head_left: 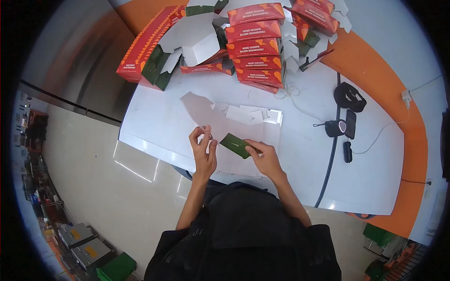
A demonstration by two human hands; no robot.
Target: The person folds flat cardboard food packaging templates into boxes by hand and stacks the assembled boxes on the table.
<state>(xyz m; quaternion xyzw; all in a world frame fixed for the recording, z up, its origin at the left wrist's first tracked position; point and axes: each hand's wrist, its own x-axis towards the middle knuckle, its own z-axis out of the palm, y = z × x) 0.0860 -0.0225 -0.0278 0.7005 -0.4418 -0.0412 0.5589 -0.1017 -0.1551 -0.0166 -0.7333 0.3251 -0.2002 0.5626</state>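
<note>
Right hand (265, 160) is pinching the green flap (233, 144), which is slanting away leftward near the left hand (204, 154), grip unclear.

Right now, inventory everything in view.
Stacked printed cartons: at least five, red, far middle
Long carton: one, red, far left
Loose cartons: several, red, around the stack
Flat cardboard sheets: several, whitish, central
Small panel: one, green, central
Table: one, white, centre
Thick cable: one, black, right
Strap bundle: one, black, right
Small devices: three, black, right
Wall plug: one, white, right
Wall band: one, orange, behind table
Metallic cabinet: one, silver, left
Floor bins: several, green, lower corners
Floor boxes: two, grey, lower left
Left hand: one, bare, panel's left
Right hand: one, bare, gripping panel
Clothed torso: one, black, bottom
</note>
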